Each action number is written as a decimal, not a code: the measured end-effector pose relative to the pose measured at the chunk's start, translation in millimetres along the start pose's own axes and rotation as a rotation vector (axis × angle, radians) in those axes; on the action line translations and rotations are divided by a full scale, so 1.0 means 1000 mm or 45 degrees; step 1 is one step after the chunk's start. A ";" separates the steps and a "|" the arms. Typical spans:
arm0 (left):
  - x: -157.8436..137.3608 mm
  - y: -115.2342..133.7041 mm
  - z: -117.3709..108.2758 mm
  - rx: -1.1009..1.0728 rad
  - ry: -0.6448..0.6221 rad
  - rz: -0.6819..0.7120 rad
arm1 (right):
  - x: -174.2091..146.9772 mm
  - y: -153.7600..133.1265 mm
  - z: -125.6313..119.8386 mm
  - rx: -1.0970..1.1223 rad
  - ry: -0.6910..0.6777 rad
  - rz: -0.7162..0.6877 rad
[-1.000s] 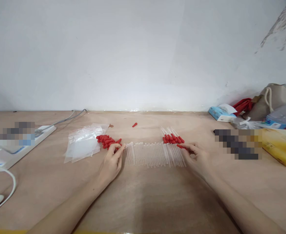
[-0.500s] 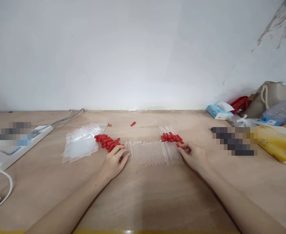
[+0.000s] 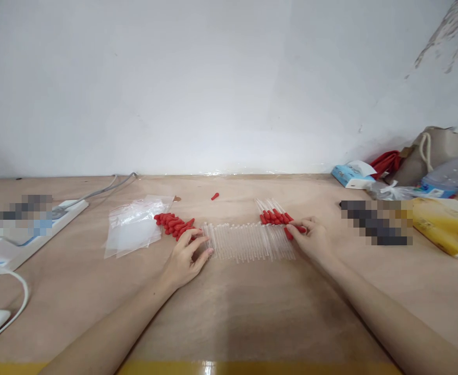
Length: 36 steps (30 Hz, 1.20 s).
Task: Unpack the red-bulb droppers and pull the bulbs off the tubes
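Note:
A row of clear dropper tubes (image 3: 240,242) lies side by side on the table in front of me. At its left end, my left hand (image 3: 187,259) rests with thumb and fingers apart, the fingertips by the outermost tubes. A pile of red rubber bulbs (image 3: 172,224) lies just beyond that hand. My right hand (image 3: 313,240) is at the row's right end, its fingers closed around a red rubber bulb (image 3: 299,229); another red bulb (image 3: 288,233) sits by the thumb tip. Several droppers with red bulbs (image 3: 273,215) lie behind the row, tubes pointing away from me.
Clear zip bags (image 3: 133,234) lie left of the bulb pile. One loose red bulb (image 3: 215,196) is farther back. A power strip (image 3: 66,219) with cables stands at left. On the right are a blue tissue pack (image 3: 349,177), a yellow packet (image 3: 440,224) and a plastic bottle (image 3: 453,174).
My left thumb and fingers have spread wider at the tubes. My right hand has shifted slightly, and the red bulb in its fingers shows more. The whole view has moved a little.

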<state>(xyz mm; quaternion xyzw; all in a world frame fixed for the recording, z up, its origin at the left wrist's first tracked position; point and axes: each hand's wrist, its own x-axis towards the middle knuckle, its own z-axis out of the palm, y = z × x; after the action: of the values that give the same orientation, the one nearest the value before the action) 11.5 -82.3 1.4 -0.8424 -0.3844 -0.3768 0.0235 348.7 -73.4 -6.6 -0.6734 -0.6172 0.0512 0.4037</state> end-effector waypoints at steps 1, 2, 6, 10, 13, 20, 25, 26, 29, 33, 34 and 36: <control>0.000 0.000 0.000 -0.004 0.006 0.002 | 0.007 -0.004 0.000 -0.024 -0.004 0.010; 0.000 0.000 0.000 -0.008 0.009 0.003 | 0.015 -0.008 0.001 -0.070 -0.016 0.028; 0.000 -0.001 0.001 -0.007 0.008 0.013 | 0.043 -0.029 0.003 -0.321 -0.160 0.125; 0.000 -0.002 0.001 -0.019 0.005 0.009 | 0.056 -0.043 0.010 -0.408 -0.318 0.233; -0.001 -0.002 0.002 -0.030 -0.003 0.009 | 0.057 -0.047 0.014 -0.427 -0.294 0.244; -0.001 -0.001 0.001 -0.012 -0.001 0.025 | 0.054 -0.056 0.002 -0.442 -0.144 0.268; 0.002 0.004 -0.001 0.142 0.086 0.075 | 0.023 -0.052 -0.006 -0.275 0.124 -0.264; 0.003 0.006 -0.001 0.163 0.099 0.103 | 0.012 -0.051 -0.004 -0.197 0.119 -0.431; 0.006 0.014 0.001 0.199 0.082 0.230 | -0.025 -0.048 0.004 0.003 0.107 -0.782; 0.012 0.027 0.009 0.195 -0.005 0.406 | -0.054 -0.051 0.019 0.125 0.048 -0.990; 0.014 0.030 0.012 0.188 -0.010 0.426 | -0.055 -0.053 0.022 0.140 0.048 -0.995; 0.017 0.033 0.018 0.165 0.013 0.425 | -0.054 -0.055 0.027 0.155 0.057 -0.986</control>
<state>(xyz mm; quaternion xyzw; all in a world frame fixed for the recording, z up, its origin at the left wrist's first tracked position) 51.7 -88.9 7.5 -0.8893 -0.2627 -0.3463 0.1418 277.7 -112.3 -14.8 -0.3665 -0.8124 -0.0832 0.4458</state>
